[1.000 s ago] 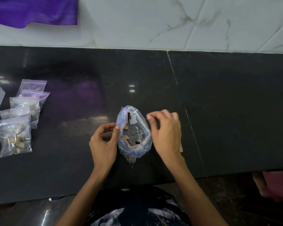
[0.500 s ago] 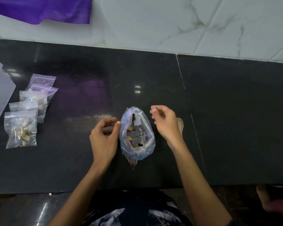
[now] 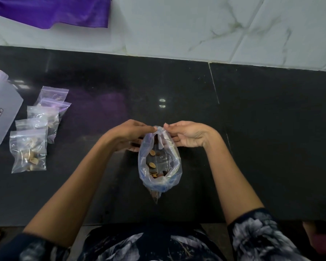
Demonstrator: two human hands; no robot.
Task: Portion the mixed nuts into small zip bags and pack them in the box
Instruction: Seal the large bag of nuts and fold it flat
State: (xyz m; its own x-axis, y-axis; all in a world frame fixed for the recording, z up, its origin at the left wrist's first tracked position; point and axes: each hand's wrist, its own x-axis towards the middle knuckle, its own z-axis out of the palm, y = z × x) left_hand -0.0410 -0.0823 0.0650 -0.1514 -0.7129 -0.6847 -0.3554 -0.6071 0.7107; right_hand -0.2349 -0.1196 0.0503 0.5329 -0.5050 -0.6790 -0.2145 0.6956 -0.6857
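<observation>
While both hands meet at the far rim of the big nut bag (image 3: 159,166), the bag stands slumped on the dark table (image 3: 252,138), its mouth gaping toward the person so the few nuts (image 3: 152,164) left at the bottom are plain to see. The left hand (image 3: 128,133) has its grip closed on the rim, fingertips pinching the plastic; the right hand (image 3: 191,134) pinches the same edge from the other side. Holding it by the top like this looks meant to pull the mouth together, or to keep it upright so nothing spills; which of the two I cannot tell. Off to the left lie the small zip bags (image 3: 29,150) in an overlapping row, the nearest filled, kept just beside the plastic box (image 3: 2,110), probably so they can go straight in. A purple cloth (image 3: 55,10) hangs against the tiled wall.
</observation>
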